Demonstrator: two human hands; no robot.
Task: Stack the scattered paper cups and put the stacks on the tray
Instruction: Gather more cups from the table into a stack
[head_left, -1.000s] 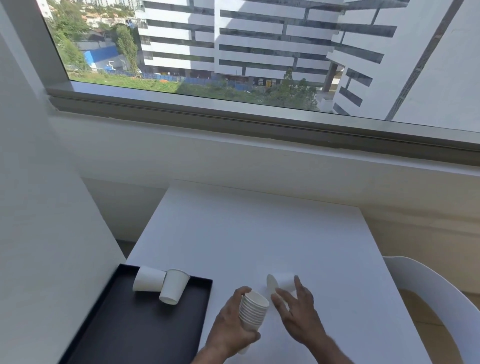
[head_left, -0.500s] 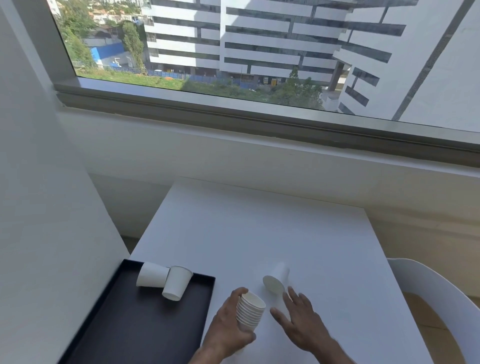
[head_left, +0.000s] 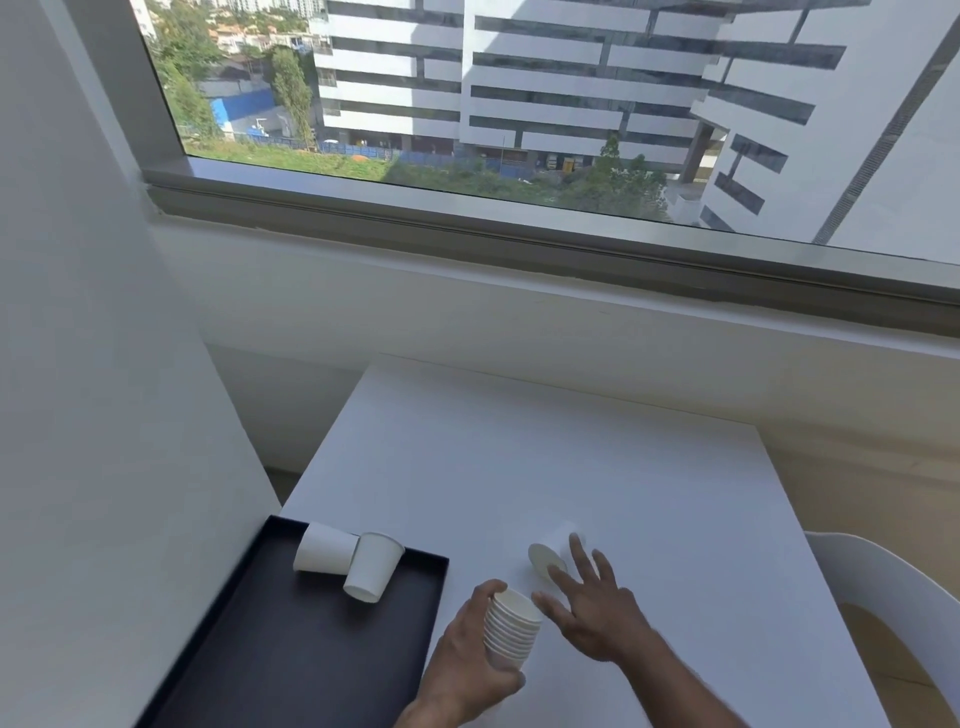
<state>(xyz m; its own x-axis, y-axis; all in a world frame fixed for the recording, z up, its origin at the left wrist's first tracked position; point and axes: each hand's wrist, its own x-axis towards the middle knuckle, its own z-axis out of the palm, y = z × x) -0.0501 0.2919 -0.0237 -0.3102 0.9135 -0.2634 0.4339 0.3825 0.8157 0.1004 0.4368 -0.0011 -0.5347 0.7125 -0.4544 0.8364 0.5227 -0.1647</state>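
While left hand (head_left: 462, 660) grips cup stack (head_left: 511, 631), right fingers (head_left: 582, 558) spread over loose cup (head_left: 550, 553)

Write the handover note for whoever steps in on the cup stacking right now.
Left hand: gripping the stack of cups, held above the table.
Right hand: open, fingers spread, reaching at the loose cup lying on its side on the table.
Tray: two single cups lie tipped over on it, touching, unstacked.
Done: one stack built.
Left: add the loose cup, stack the tray's two, set the stack on the tray.
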